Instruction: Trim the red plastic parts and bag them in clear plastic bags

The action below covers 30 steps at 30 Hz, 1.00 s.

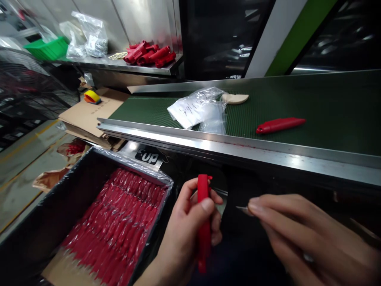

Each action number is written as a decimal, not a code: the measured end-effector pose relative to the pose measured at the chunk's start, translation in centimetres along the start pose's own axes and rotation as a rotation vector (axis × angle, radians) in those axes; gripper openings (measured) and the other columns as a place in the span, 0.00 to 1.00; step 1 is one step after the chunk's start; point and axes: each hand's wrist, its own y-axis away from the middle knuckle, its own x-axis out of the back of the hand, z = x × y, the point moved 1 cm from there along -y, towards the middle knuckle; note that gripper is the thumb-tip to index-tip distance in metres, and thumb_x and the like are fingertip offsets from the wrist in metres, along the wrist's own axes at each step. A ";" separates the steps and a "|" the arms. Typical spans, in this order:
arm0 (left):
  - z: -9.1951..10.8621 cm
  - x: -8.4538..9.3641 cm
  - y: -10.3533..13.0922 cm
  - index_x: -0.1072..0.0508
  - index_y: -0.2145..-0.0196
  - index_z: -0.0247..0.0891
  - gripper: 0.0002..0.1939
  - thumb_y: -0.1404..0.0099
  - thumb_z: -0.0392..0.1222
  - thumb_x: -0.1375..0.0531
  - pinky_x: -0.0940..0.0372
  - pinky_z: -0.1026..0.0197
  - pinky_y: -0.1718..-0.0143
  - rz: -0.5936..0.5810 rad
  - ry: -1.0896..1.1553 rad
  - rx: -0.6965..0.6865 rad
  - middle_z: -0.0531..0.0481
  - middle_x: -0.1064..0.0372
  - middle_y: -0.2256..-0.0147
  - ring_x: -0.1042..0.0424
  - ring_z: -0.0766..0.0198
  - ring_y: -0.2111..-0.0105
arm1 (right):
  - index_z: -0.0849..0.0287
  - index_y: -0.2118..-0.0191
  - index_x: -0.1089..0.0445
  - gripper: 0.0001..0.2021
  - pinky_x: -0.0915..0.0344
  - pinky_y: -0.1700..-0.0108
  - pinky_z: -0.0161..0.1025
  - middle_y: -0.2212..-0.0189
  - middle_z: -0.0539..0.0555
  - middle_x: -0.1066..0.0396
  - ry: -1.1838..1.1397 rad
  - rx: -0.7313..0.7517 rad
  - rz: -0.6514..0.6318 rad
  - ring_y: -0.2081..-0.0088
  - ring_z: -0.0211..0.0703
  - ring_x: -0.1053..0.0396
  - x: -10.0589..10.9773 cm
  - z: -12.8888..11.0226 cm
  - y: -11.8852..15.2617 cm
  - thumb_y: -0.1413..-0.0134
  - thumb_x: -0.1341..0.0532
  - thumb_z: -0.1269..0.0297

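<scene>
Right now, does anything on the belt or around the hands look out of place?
Only mildly: a lone red handle lies askew on the green belt, apart from the crumpled plastic bags. The boxed red pieces sit in tidy rows.

Green conveyor belt [312,103] ran left to right behind a steel front rail [238,149]. On it lay a red plastic handle [280,124] to the right, crumpled clear bags [199,109] mid-belt, and a pale wooden piece [235,98] just behind them. Far-left steel shelf [125,65] carried piled red handles [150,53], two filled bags [89,37], and a green tray [47,48].
</scene>
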 end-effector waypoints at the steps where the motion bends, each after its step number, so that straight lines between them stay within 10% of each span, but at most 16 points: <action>1: -0.1 0.0 0.3 0.36 0.54 0.43 0.17 0.38 0.42 0.35 0.41 0.70 0.79 -0.008 -0.044 -0.001 0.53 0.34 0.62 0.37 0.74 0.77 | 0.59 0.46 0.31 0.20 0.32 0.54 0.36 0.52 0.56 0.31 0.007 0.013 -0.008 0.50 0.40 0.32 0.0 0.1 -0.2 0.43 0.44 0.81; 20: -0.5 -0.3 2.2 0.35 0.53 0.46 0.27 0.45 0.50 0.29 0.39 0.70 0.77 0.051 -0.202 0.093 0.53 0.35 0.64 0.38 0.75 0.77 | 0.59 0.46 0.31 0.18 0.34 0.56 0.43 0.53 0.57 0.30 0.152 0.092 -0.029 0.54 0.45 0.33 -0.9 0.3 -1.3 0.40 0.44 0.77; 30: -1.4 0.2 2.5 0.34 0.55 0.45 0.21 0.41 0.49 0.32 0.44 0.71 0.78 -0.151 -0.085 0.135 0.52 0.31 0.64 0.37 0.75 0.79 | 0.61 0.45 0.31 0.20 0.32 0.53 0.35 0.52 0.57 0.33 -0.039 -0.084 0.038 0.51 0.39 0.33 -0.2 1.7 -0.8 0.41 0.44 0.81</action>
